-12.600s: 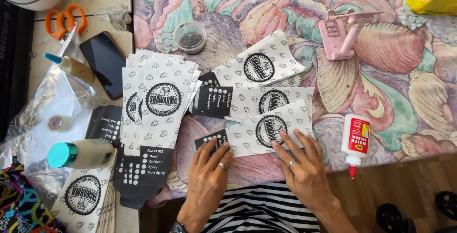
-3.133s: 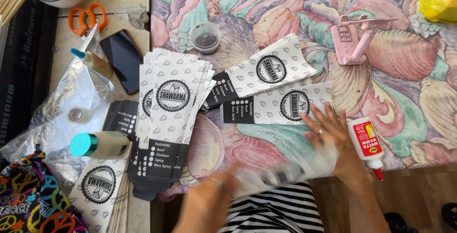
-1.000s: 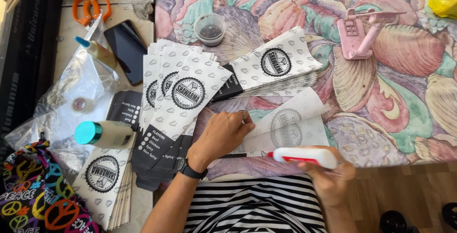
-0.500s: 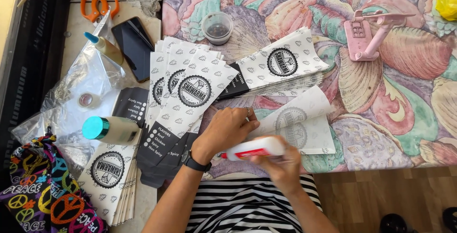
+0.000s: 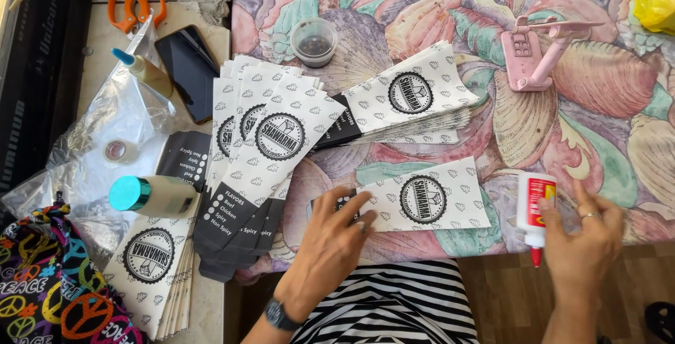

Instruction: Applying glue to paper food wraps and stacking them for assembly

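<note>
Whereas half a second earlier both hands had met over a paper sleeve with the glue bottle held sideways, the hands were now apart. Left hand (image 5: 330, 235) lay palm-down, fingers spread, pressing the left end of a single printed paper sleeve (image 5: 422, 198) flat on the counter (image 5: 605, 98). Right hand (image 5: 582, 240) had moved out to the counter's near right edge, fingers loosely curled around the white glue bottle (image 5: 534, 207), red tip pointing down past the edge; grip looked light, thumb side touching the bottle. Sleeve now showed its printed round logo face up, close to the near edge, just beside the bottle.

Open room: bare patterned cloth to the right of the sleeve and behind it up to the pink phone stand (image 5: 538, 52). Left side crowded: fanned stack of sleeves (image 5: 271, 144), second stack (image 5: 415, 101) behind the single sleeve, more sleeves (image 5: 158, 267) hanging at the near left edge.

Containers: small clear cup (image 5: 313, 40) with dark contents, kind unclear. Clear plastic bag (image 5: 105, 140) held a tape roll (image 5: 119, 151); a teal-capped bottle (image 5: 155, 195) lay on it, another glue bottle (image 5: 144, 70) at its top. Phone (image 5: 188, 70) and orange scissors (image 5: 137, 7) farther back left.
</note>
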